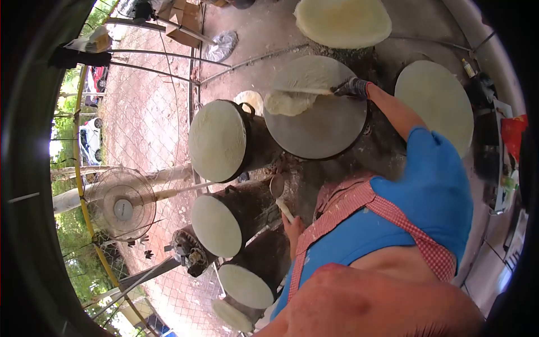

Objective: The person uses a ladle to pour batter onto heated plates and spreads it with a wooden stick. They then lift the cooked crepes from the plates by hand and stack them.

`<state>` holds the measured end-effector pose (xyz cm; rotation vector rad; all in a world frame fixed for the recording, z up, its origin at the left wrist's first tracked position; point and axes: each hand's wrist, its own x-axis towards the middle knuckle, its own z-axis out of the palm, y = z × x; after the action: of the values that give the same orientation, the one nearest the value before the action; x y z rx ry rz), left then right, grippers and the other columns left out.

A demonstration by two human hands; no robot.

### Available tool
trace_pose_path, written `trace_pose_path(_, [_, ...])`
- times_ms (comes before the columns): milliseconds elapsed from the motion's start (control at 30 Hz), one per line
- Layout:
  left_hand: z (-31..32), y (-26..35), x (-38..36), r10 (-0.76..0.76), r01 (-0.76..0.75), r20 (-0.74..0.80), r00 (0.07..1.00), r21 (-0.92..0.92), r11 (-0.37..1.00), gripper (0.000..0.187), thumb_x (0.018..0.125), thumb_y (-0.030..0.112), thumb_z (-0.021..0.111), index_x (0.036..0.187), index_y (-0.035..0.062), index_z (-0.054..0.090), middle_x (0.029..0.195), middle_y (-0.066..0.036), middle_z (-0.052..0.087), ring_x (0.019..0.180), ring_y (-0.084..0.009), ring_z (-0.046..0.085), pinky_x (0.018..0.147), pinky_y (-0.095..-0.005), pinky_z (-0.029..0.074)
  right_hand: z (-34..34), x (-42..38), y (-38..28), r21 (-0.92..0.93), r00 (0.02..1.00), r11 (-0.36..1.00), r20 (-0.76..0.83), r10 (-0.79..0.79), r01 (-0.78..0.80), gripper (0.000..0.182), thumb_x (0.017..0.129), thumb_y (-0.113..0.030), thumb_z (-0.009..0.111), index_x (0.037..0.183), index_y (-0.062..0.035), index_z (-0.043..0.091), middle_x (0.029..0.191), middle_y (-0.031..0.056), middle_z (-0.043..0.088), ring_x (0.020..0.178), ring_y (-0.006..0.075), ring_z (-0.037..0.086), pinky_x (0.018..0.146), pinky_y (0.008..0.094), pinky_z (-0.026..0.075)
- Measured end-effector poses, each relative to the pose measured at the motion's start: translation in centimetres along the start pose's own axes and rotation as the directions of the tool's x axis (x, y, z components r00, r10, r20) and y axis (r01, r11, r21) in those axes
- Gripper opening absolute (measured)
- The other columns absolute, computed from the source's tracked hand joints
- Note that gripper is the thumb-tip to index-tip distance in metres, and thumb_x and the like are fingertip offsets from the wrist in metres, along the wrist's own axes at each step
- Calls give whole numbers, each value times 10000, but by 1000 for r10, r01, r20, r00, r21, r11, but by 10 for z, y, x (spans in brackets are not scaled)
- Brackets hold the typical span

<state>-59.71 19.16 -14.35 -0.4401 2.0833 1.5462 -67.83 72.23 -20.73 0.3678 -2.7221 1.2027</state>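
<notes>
My right hand in a dark glove grips a stick lifting the thin sheet; my left hand clasps a ladle

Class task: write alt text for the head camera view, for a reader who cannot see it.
A gloved hand lifts a thin pale sheet off a round dark griddle with a stick. The other hand holds a ladle beside sheet-covered drums; a fan stands nearby.

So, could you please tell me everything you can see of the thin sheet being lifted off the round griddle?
The sheet is pale cream, thin and limp, like soft batter or dough. Its far part is raised, and its near end droops crumpled onto the dark round griddle. A gloved hand holds a thin stick under the fold.
</notes>
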Motion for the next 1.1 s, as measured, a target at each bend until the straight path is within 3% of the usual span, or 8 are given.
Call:
trace_pose_path(200, [-5, -17, 1, -28, 27, -29, 999, -17, 999, 643, 764, -11, 468, 1308, 192, 194, 532, -7, 360, 366, -91, 329, 336, -233, 275, -4, -65, -23, 167, 871, 889, 340, 353, -426, 265, 740, -58, 552, 1003, -71, 580, 943, 122, 590, 836, 260, 576, 740, 323, 459])
trace_pose_path(367, [-10, -32, -6, -94, 90, -35, 995, -98, 991, 619, 768, -27, 448, 1292, 200, 208, 540, -8, 354, 385, -89, 337, 340, -234, 278, -20, -18, -1, 214, 996, 976, -74, 53, -36, 257, 741, -90, 575, 998, -101, 586, 884, 110, 604, 793, 250, 576, 731, 308, 460])
trace_pose_path(633, [-26, -54, -9, -69, 66, -14, 997, -171, 983, 631, 769, -17, 467, 1304, 171, 189, 565, -24, 378, 417, -93, 349, 353, -229, 285, -50, -24, -80, 38, 706, 757, 391, 590, -653, 263, 760, -199, 581, 990, -70, 585, 873, 97, 605, 767, 215, 573, 681, 312, 451])
trace_pose_path(800, [-20, -55, -18, -111, 86, -139, 984, -176, 981, 630, 766, -13, 477, 1306, 176, 213, 601, -23, 400, 444, -90, 364, 368, -223, 291, -21, 47, -11, 103, 946, 960, 225, 232, -260, 295, 717, -99, 546, 1012, -106, 570, 868, 100, 581, 778, 239, 563, 684, 343, 450])
trace_pose_path(867, [-31, -54, -25, -131, 99, -150, 980, -205, 974, 621, 766, -12, 480, 1302, 173, 228, 610, -22, 405, 451, -89, 367, 372, -222, 292, 13, 59, 29, -241, 785, 770, 392, -481, 591, 329, 695, -133, 558, 1022, -97, 553, 926, 126, 575, 789, 282, 538, 704, 331, 437])
trace_pose_path(967, [-17, -48, -33, -147, 105, -164, 976, -240, 965, 607, 773, -16, 475, 1295, 173, 229, 596, -15, 392, 439, -88, 360, 366, -220, 280, -8, -17, 8, -14, 835, 896, 371, -408, 444, 418, 688, -14, 508, 1098, -95, 524, 955, 121, 566, 862, 263, 554, 755, 346, 442])
trace_pose_path(1033, [-24, -54, -39, -175, 125, -183, 967, -254, 959, 600, 775, -23, 465, 1290, 172, 227, 586, -12, 382, 427, -87, 349, 361, -223, 274, 4, -38, 68, 207, 740, 871, 634, 227, -445, 451, 686, -9, 503, 1128, -99, 499, 1013, 132, 542, 909, 263, 537, 784, 347, 427])
trace_pose_path(1100, [-20, -58, -37, -195, 138, -183, 964, -286, 948, 590, 775, -41, 446, 1276, 170, 217, 561, -7, 359, 394, -87, 321, 347, -234, 260, 40, -3, 154, 135, 769, 904, 585, 257, -405, 437, 688, -24, 510, 1120, -98, 504, 1018, 135, 541, 907, 268, 538, 784, 349, 430])
